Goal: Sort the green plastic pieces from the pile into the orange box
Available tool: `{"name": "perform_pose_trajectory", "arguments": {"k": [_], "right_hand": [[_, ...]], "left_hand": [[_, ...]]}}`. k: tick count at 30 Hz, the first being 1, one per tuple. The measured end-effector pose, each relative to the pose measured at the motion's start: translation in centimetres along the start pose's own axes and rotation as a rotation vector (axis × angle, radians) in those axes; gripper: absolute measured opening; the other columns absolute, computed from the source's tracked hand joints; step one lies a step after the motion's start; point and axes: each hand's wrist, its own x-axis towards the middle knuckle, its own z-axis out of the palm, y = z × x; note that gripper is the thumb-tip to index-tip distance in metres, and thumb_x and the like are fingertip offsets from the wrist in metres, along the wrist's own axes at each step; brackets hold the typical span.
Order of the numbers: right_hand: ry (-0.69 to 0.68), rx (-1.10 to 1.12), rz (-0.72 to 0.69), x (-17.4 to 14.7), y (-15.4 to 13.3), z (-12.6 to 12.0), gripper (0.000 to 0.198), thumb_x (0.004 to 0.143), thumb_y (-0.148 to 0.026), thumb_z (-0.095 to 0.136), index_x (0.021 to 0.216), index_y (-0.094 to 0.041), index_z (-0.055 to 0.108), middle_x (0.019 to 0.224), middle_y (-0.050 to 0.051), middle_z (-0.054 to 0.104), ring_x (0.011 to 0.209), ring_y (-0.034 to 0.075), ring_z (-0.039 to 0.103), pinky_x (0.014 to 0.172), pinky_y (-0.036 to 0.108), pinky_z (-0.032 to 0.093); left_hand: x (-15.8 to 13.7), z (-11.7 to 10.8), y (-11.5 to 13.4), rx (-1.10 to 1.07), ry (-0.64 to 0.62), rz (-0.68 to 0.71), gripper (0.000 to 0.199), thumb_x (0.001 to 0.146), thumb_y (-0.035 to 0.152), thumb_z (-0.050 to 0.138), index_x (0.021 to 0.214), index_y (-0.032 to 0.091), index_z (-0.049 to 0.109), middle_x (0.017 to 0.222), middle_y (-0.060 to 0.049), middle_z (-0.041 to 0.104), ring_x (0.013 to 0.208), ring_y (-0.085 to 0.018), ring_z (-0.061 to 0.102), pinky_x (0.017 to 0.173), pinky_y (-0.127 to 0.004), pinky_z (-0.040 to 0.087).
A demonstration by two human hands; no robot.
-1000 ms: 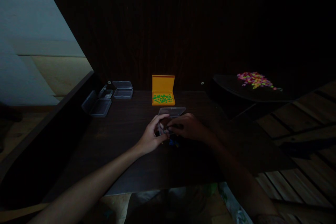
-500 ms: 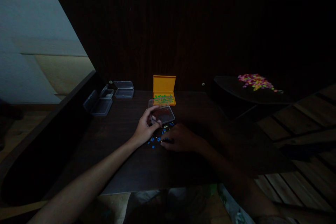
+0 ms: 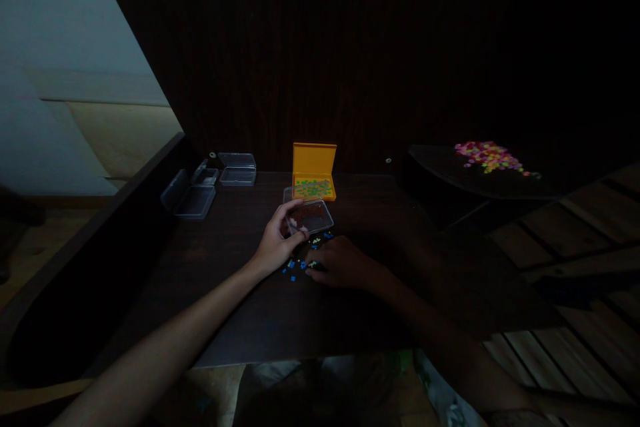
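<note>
My left hand [image 3: 281, 235] is closed on the near left side of a clear plastic box [image 3: 320, 216], its lid raised behind. Small reddish-brown pieces lie inside the box. Just below it, small blue pieces [image 3: 293, 277] and pale yellow pieces [image 3: 316, 241] are scattered over the dark tabletop. Among them rests my right hand [image 3: 343, 261], its fingers bent down and close together at the tabletop. The shade and the hand itself hide whatever its fingertips pinch, if anything. Behind the clear box, an open yellow box [image 3: 314, 160] holds small green pieces [image 3: 310, 188].
Open clear boxes stand at the back left, one a little box [image 3: 238, 176] and another a larger box [image 3: 196, 202]. A raised side panel [image 3: 100, 240] edges the table on the left. On a dark shelf at right lies a heap of pink and yellow pieces [image 3: 493, 157].
The view has shifted very slightly. My right hand's fingers have moved a little among the scattered pieces, uncovering some pale yellow ones; my left hand still holds the clear box.
</note>
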Motion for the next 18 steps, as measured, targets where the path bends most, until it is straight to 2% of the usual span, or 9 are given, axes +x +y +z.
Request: {"name": "perform_pose_trajectory", "arguments": {"k": [11,18], "right_hand": [[0.017,0.003,-0.016,0.1,0.14,0.68,0.021,0.089,-0.032,0.054,0.088,-0.018,0.07,0.08,0.007,0.072,0.07,0.016,0.062,0.059,0.026,0.031],[0.026,0.03,-0.01,0.12,0.19,0.9,0.019,0.087,-0.03,0.055,0.094,-0.019,0.07,0.083,0.006,0.072,0.073,0.016,0.063,0.062,0.026,0.034]], "left_hand": [[-0.1,0.0,-0.19,0.035,-0.007,0.019,0.055,0.07,0.02,0.069,0.123,0.021,0.054,0.08,0.002,0.05,0.071,-0.013,0.052,0.07,-0.028,0.047],[-0.1,-0.1,-0.41,0.043,-0.024,0.03,0.057,0.07,0.02,0.068,0.125,0.021,0.053,0.088,-0.001,0.055,0.076,-0.015,0.054,0.073,-0.03,0.047]]}}
